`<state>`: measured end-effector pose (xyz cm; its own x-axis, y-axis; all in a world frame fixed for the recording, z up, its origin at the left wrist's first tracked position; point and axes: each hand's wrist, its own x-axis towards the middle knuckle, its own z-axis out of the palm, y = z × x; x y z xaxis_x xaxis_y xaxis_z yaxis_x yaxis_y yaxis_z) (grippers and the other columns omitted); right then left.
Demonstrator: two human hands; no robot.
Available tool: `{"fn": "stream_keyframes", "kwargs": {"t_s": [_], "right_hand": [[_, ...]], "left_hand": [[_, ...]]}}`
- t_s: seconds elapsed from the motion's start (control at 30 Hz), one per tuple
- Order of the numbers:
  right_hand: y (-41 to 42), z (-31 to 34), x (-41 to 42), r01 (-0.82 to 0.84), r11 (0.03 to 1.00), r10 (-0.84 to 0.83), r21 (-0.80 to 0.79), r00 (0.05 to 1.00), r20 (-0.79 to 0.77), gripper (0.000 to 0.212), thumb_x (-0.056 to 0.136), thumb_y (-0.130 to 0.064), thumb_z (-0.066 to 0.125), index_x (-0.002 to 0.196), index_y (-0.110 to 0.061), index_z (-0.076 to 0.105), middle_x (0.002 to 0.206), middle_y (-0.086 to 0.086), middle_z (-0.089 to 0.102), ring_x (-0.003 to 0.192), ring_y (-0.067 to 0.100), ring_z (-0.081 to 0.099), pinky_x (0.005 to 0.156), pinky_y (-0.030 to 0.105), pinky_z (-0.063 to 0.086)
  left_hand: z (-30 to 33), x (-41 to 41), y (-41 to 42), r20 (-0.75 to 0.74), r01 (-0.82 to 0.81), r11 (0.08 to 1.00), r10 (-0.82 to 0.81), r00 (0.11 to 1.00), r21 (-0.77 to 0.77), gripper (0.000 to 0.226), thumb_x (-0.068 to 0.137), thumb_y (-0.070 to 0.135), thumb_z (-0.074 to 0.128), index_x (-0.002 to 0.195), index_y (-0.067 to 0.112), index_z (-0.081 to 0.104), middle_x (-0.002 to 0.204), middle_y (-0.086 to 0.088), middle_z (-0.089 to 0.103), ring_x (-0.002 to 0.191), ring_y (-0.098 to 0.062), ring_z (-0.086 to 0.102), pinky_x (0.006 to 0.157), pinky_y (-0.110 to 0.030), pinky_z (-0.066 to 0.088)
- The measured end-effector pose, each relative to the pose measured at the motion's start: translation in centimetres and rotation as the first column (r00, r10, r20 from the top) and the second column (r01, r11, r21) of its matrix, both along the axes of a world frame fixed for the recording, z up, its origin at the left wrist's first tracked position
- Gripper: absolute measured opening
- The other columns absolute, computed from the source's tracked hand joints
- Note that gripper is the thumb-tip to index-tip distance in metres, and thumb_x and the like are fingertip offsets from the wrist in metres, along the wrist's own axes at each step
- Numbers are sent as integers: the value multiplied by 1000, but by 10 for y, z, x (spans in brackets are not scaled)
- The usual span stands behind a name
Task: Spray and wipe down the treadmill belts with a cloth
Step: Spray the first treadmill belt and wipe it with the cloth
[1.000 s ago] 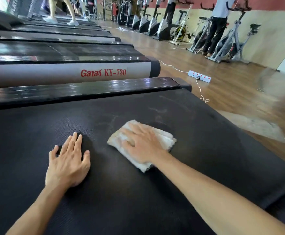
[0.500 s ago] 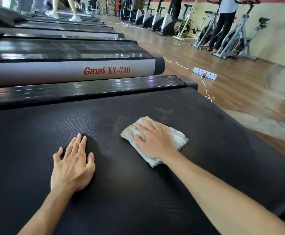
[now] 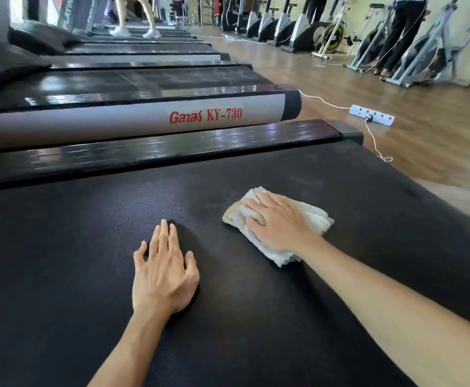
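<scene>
A black treadmill belt fills the lower part of the view. A folded white cloth with a soiled corner lies on the belt right of centre. My right hand presses flat on the cloth with straight fingers. My left hand rests flat on the bare belt, a little left of the cloth and apart from it. Faint pale smears mark the belt beyond the cloth. No spray bottle is in view.
A glossy black side rail borders the belt's far edge, with a grey "Ganas KY-730" treadmill behind it. A white power strip and cord lie on the wooden floor. People stand by exercise bikes at back right.
My right hand has slid the cloth to the right along the belt. My left hand has stayed flat on the belt. The camera view has shifted slightly.
</scene>
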<state>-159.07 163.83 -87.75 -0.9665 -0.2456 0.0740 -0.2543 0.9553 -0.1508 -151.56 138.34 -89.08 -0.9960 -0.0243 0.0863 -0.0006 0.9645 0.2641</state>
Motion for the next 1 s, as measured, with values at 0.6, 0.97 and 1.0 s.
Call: {"fn": "stream_keyframes", "kwargs": {"t_s": [0.6,0.97,1.0], "right_hand": [[-37,5,-53,83,997,-83,-9,996,-9,59,102,-49,30,160,-36,33,167,-4,26,153,19,21,125,41,17],[-1,22,-11,-156,984,163,-80,982,91,45,106,-43,42,151,-46,43,164,-21,16,156,7,11,121,20,4],[-5,21,-30,-77,996,80,-40,995,67,44,106,-45,40,149,-41,48,163,-15,25,155,14,19,121,28,13]], "left_hand": [[1,0,-1,-12,9,1000,-9,1000,9,82,91,46,10,162,6,-2,170,-7,-10,157,-16,-10,126,-38,-1],[0,1,0,-5,-43,999,43,999,15,83,93,48,13,160,2,-4,169,-16,-13,157,-23,-12,125,-40,4],[0,1,0,-1,-45,999,45,999,14,85,91,48,12,160,2,-4,168,-16,-13,157,-23,-12,125,-39,3]]}}
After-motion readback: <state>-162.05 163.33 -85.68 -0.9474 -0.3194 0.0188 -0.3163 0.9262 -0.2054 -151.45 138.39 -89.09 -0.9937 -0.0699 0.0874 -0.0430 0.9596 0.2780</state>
